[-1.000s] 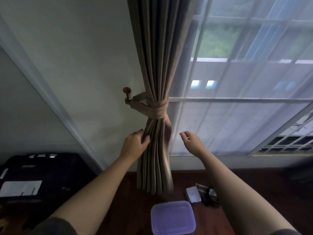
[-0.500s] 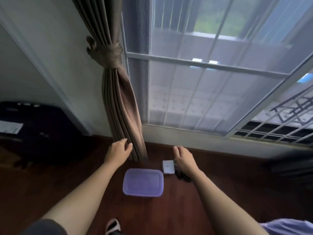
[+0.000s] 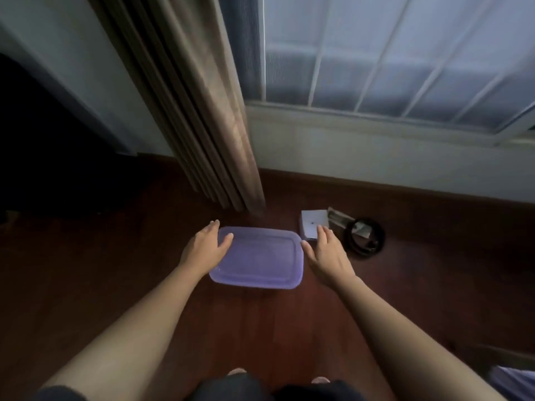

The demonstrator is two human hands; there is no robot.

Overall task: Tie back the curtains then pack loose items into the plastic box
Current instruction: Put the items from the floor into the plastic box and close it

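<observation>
The plastic box is lying flat on the dark reddish wooden floor, its purple lid closed, so nothing inside is showing. It is a shallow rectangle with rounded corners and a raised rim, matte and slightly translucent. Behind the box, the brown curtain is hanging in heavy vertical pleats, its hem ending just above the floor, and further behind the box a white wall and sill are running under the window with its pale sheer. To the right of the box, a small white square item is lying just beside its far corner, and beyond that some folded paper and a black coiled ring are lying near each other. The left hand is resting at the box's left end, fingers loosely spread, thumb over the lid. The right hand is sitting just beside the box's right end, fingers spread, holding nothing.
</observation>
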